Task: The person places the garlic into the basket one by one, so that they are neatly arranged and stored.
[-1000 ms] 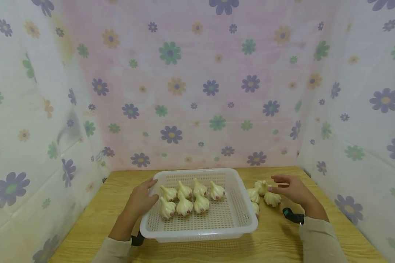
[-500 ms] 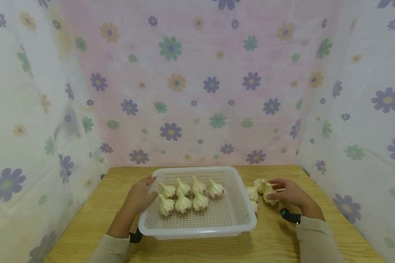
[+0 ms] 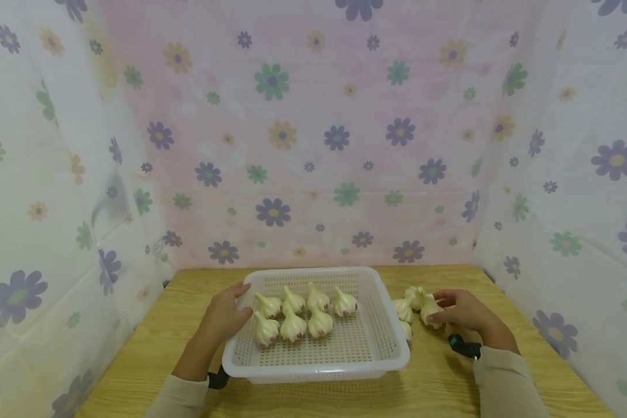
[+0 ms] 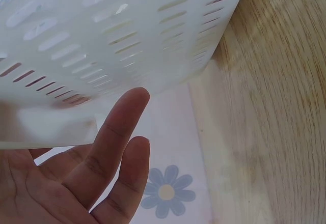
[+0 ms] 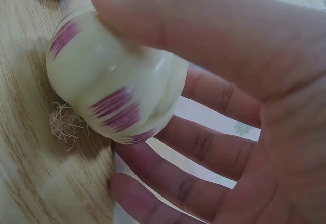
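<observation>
A white plastic basket [image 3: 316, 370] with slotted walls stands mid-table. Inside it, on the left and toward the back, lie several garlic bulbs [image 3: 293, 328]. My left hand [image 3: 222, 316] holds the basket's left rim, thumb over the edge; in the left wrist view its other fingers [image 4: 114, 132] reach along the outer wall. To the right of the basket, my right hand [image 3: 466, 315] grips a garlic bulb [image 5: 117, 81] between thumb and fingers. That bulb, purple-streaked with a tuft of roots, is low at the wooden surface, its neck hidden by the thumb in the right wrist view.
More garlic bulbs [image 3: 403, 310] lie on the wooden table [image 3: 428, 377] between the basket's right wall and my right hand, one partly hidden by the rim. Flower-patterned cloth [image 3: 313, 145] closes off the back and both sides.
My right hand has come down and left onto the nearest loose garlic bulb, its fingers closing around it. The left hand and basket stay in place.
</observation>
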`<state>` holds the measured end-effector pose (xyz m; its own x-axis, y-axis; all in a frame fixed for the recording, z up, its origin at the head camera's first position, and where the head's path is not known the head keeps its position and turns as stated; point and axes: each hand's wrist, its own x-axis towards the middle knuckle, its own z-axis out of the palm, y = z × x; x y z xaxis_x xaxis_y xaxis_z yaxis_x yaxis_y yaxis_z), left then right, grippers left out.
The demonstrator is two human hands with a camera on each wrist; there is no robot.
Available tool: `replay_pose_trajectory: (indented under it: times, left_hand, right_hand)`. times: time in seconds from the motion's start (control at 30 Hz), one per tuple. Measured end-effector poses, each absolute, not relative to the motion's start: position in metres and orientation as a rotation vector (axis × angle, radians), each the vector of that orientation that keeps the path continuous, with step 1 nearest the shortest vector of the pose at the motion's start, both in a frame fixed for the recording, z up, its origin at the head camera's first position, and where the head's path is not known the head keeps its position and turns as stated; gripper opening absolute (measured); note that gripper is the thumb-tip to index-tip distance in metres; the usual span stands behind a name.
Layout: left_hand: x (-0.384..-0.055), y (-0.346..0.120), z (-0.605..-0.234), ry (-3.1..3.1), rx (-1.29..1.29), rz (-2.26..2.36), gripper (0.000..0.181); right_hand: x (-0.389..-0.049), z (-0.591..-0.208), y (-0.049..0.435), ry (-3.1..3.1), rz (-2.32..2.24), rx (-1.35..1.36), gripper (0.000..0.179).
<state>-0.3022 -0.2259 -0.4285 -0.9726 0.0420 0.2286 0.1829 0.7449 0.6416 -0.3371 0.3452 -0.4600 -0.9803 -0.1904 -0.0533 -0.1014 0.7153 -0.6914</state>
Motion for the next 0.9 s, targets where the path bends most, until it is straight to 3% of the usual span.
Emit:
replay_pose_trajectory:
  times: [0.9]
  left_hand:
    - [-0.301,-0.226,-0.428,-2.750,-0.180,-1.047,0.063]
  right_hand:
    - [-0.334,-0.451,0.344,2.841,-1.100,-0.257,0.073]
